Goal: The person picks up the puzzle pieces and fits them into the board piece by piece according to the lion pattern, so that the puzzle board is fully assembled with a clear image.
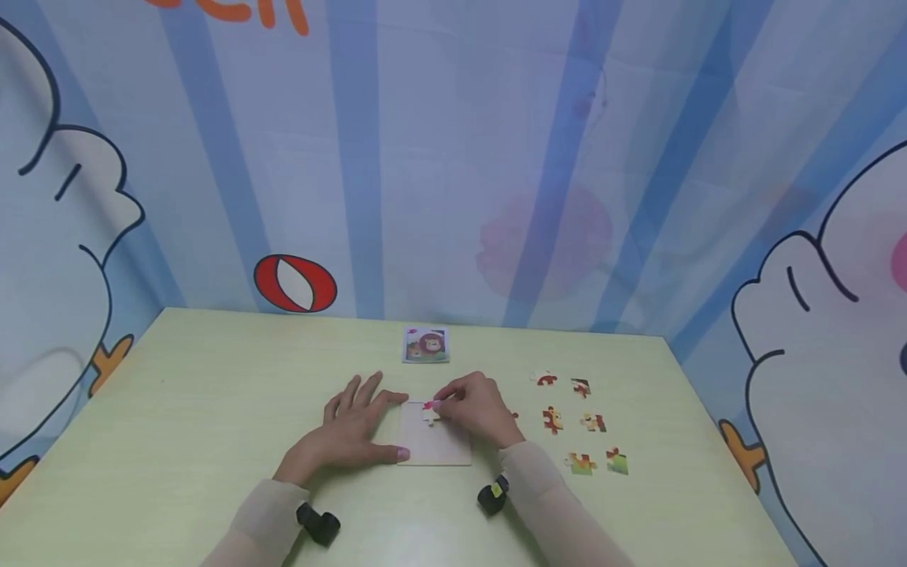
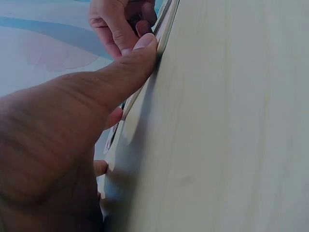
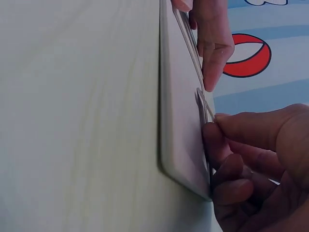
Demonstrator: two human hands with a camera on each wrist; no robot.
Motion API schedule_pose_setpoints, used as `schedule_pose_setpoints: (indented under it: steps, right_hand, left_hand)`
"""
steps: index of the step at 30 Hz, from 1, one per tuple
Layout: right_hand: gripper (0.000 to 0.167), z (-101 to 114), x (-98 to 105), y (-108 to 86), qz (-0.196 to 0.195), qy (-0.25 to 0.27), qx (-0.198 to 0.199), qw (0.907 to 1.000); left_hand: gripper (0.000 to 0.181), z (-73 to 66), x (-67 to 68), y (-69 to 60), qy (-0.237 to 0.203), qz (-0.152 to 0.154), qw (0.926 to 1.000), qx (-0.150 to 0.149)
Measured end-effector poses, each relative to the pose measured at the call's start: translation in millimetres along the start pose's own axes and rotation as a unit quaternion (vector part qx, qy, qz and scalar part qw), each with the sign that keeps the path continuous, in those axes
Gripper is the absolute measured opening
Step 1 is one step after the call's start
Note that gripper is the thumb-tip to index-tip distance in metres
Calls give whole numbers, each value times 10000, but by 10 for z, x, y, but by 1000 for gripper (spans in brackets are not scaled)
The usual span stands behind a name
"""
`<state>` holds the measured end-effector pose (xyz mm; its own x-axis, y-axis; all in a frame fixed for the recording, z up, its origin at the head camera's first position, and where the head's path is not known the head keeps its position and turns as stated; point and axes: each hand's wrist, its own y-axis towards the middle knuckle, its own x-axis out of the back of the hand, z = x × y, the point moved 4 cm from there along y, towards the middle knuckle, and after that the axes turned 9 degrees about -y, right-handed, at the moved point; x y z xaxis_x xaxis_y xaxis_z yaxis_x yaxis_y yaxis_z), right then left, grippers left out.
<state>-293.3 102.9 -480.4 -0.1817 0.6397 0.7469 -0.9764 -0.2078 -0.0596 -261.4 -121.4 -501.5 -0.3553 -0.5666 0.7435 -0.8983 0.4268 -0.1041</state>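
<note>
A pale square board (image 1: 435, 446) lies on the table, seen edge-on in the right wrist view (image 3: 186, 106). My right hand (image 1: 476, 409) pinches a pink and white puzzle piece (image 1: 429, 413) over the board's upper left part; in the right wrist view the hand (image 3: 260, 164) holds the thin piece (image 3: 206, 105) tilted at the board. My left hand (image 1: 357, 429) is spread at the board's left side, thumb at the lower left corner and index finger at the upper left. In the left wrist view the left thumb (image 2: 130, 63) touches the board's edge.
Several loose puzzle pieces (image 1: 553, 420) lie on the table to the right, one partly hidden by the right hand. A small picture card (image 1: 426, 345) with a lion lies behind the board. A printed curtain (image 1: 439, 157) stands at the table's back edge.
</note>
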Motion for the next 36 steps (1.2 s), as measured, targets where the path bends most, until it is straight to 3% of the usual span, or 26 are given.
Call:
schedule_pose_setpoints:
  steps: [7,13,23,27,36]
  right_hand:
    - [13,67,-19,41,96,-133,-247,9996]
    - [16,119,-36,80,1,-274,-223,9994]
    - [16,215,-129,133,-55,-394,-298,9988]
    - [16,236,-128,136,-19,-479,-291,9984]
    - [16,251,-148,143,11,-535,-240,9983]
  left_hand:
    - [86,-18,11,-17,-150,-36,9998,-161]
    - [87,10,-5,-9,-237,-224,9987,-396]
    - [88,36,-20,-9,-229,-271,9983,-464]
    - [88,80,-51,25,-107,-278,9990,-332]
    - [88,36,-14,-17,-241,-266,9984,-427]
